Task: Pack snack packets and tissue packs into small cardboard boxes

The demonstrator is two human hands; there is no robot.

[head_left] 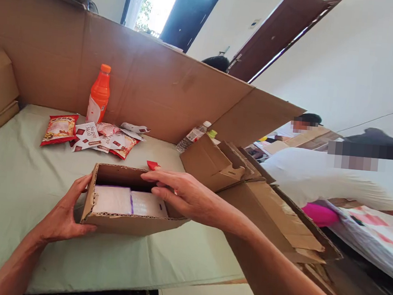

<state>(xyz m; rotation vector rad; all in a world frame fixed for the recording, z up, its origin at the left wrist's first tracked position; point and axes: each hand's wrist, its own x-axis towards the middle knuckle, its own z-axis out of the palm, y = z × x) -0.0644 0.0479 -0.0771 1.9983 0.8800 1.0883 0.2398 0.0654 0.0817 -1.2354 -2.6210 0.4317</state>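
Note:
An open cardboard box (131, 225) stands on the green cloth, with two white packs (113, 200) edged in purple side by side inside. My left hand (69, 210) grips the box's left end, thumb on the near wall and fingers around the corner. Over the right part of the opening is my right hand (178, 194), its fingers pointing left above the packs and the back edge. A small red packet (152, 165) shows just behind its fingertips; whether the fingers touch it is unclear.
Red and white snack packets (59, 129) and an orange bottle (98, 95) are behind the box. A clear bottle (194, 136) leans near cardboard boxes (280, 214) on the right. Cardboard walls (153, 86) line the back. Two people in caps are at the right.

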